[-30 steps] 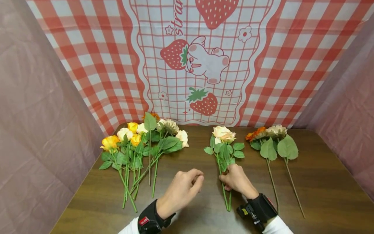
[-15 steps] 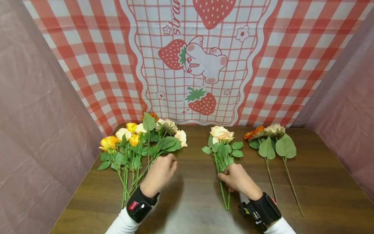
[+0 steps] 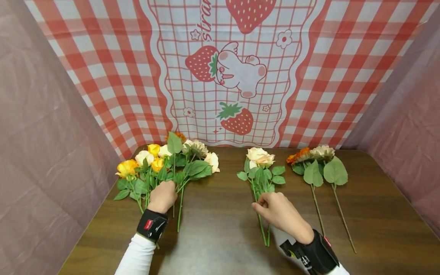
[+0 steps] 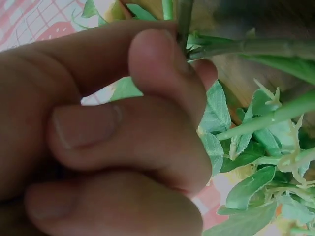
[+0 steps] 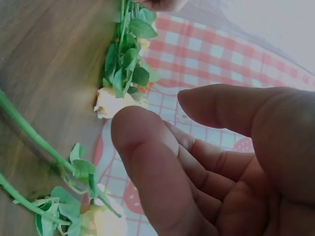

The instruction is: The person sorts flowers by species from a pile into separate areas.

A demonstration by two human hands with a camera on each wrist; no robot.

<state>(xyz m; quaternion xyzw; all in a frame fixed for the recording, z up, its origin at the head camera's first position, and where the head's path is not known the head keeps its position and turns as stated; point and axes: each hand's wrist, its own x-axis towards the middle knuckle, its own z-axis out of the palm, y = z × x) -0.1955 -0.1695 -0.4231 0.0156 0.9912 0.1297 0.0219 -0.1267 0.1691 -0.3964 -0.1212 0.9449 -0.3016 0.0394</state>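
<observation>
My left hand (image 3: 163, 196) is at the pile of cut flowers on the left, over their stems. In the left wrist view its thumb and forefinger pinch a brownish-green flower stem (image 4: 184, 22), other fingers curled beneath. That pile has yellow roses (image 3: 127, 168), cream roses (image 3: 144, 157) and a pale, many-petalled flower (image 3: 197, 148). My right hand (image 3: 283, 214) hovers above the stems of the peach roses (image 3: 260, 156) in the middle. In the right wrist view a gap shows between its thumb (image 5: 216, 105) and forefinger (image 5: 147, 162), with nothing held.
Farther right lie an orange flower (image 3: 298, 156) and a pale flower (image 3: 323, 152) with broad leaves and long brown stems. The wooden table (image 3: 213, 236) ends at a red-and-white checked cloth (image 3: 120, 88). Pinkish curtains (image 3: 51, 133) hang on both sides.
My left hand has moved left from the middle of the table to the left pile's stems. My right hand has let go of the peach roses' stems and lifted slightly.
</observation>
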